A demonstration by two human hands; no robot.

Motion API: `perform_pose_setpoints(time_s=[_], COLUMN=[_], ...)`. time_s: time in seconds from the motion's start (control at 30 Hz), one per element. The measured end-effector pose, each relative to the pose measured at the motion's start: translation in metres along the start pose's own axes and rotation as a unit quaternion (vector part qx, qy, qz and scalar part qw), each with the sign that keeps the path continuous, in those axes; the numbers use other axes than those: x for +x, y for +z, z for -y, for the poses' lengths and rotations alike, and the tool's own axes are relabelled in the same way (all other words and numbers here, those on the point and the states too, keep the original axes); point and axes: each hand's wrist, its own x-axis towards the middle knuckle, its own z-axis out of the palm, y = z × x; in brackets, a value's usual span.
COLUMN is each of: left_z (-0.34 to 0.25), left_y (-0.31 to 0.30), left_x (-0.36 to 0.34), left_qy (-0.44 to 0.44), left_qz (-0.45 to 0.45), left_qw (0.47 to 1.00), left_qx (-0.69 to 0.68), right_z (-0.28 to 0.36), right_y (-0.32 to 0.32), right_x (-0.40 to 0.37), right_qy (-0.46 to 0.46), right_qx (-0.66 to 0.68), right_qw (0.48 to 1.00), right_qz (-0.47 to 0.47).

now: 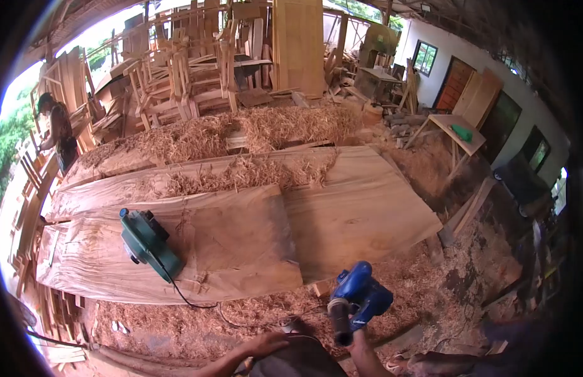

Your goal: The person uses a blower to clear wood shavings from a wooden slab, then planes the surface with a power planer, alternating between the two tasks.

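My right hand (359,339) grips a blue electric blower (362,294) in front of me, at the near edge of the boards. Its short dark nozzle points down toward my body, and most of my fingers are hidden behind it. My left hand (269,343) lies flat on my dark-clothed leg, holding nothing. A green power planer (148,244) rests on the wide wooden slab (241,251), with its black cord running off the near edge. Beside that slab lies another broad board (360,220).
Curly wood shavings (260,173) heap along the far boards and cover the floor. Stacked chair frames (184,81) and upright planks stand behind. To the right is a small wooden table (458,133) with a green item. Another person (57,132) stands at far left.
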Motion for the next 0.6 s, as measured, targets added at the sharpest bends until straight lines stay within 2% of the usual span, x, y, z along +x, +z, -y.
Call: perform_pose_setpoints(time_s=[0.03, 0.07, 0.1, 0.13, 0.2, 0.23, 0.27, 0.3, 0.33, 0.43, 0.47, 0.5, 0.53, 0.57, 0.6], left_z=[-0.007, 0.048, 0.076, 0.093, 0.110, 0.145, 0.181, 0.197, 0.111, 0.122, 0.083, 0.094, 0.093, 0.085, 0.076], left_y=[-0.009, 0.005, 0.009, 0.012, 0.019, 0.017, 0.025, 0.031, -0.005, -0.019, -0.032, -0.029, -0.027, -0.023, -0.020], left_x=[-0.004, 0.010, 0.017, 0.019, 0.009, 0.018, 0.028, 0.017, 0.005, -0.003, -0.005, 0.000, 0.003, 0.004, 0.008], left_qy=[-0.049, -0.144, -0.181, -0.219, -0.278, -0.234, -0.176, -0.127, -0.238, -0.195, -0.202, -0.180, -0.172, -0.197, -0.220], left_qz=[0.007, 0.012, 0.032, 0.051, 0.036, 0.122, 0.117, 0.111, 0.113, -0.037, -0.100, -0.127, -0.139, -0.118, -0.097], left_qw=[0.999, 0.989, 0.982, 0.973, 0.959, 0.964, 0.977, 0.982, 0.965, 0.977, 0.974, 0.975, 0.975, 0.973, 0.970], left_qx=[-0.010, 0.020, 0.032, 0.045, 0.049, 0.018, -0.029, -0.083, -0.014, -0.084, -0.006, 0.015, -0.012, 0.014, 0.041], right_z=[0.003, 0.008, 0.012, 0.013, 0.023, 0.027, 0.035, 0.044, 0.050, 0.062, 0.099, 0.105, 0.104, 0.104, 0.112], right_y=[-0.008, -0.007, 0.001, 0.019, 0.011, 0.006, -0.014, -0.016, -0.015, 0.006, -0.042, -0.030, -0.007, 0.021, 0.024], right_x=[0.008, 0.003, -0.007, -0.020, -0.027, -0.031, -0.031, -0.037, -0.041, -0.045, -0.028, -0.035, -0.049, -0.064, -0.069], right_qy=[-0.008, -0.010, -0.011, -0.072, -0.056, -0.055, -0.106, -0.140, -0.175, -0.346, -0.437, -0.444, -0.465, -0.422, -0.443], right_qx=[0.015, 0.030, 0.045, 0.014, 0.004, 0.000, -0.158, -0.242, -0.292, -0.405, -0.539, -0.526, -0.619, -0.606, -0.599], right_qw=[1.000, 0.999, 0.999, 0.997, 0.997, 0.997, 0.982, 0.958, 0.933, 0.792, 0.688, 0.685, 0.546, 0.578, 0.573], right_qz=[0.001, 0.011, 0.020, -0.006, -0.044, -0.061, -0.019, -0.070, -0.113, -0.297, -0.212, -0.240, -0.321, -0.347, -0.342])
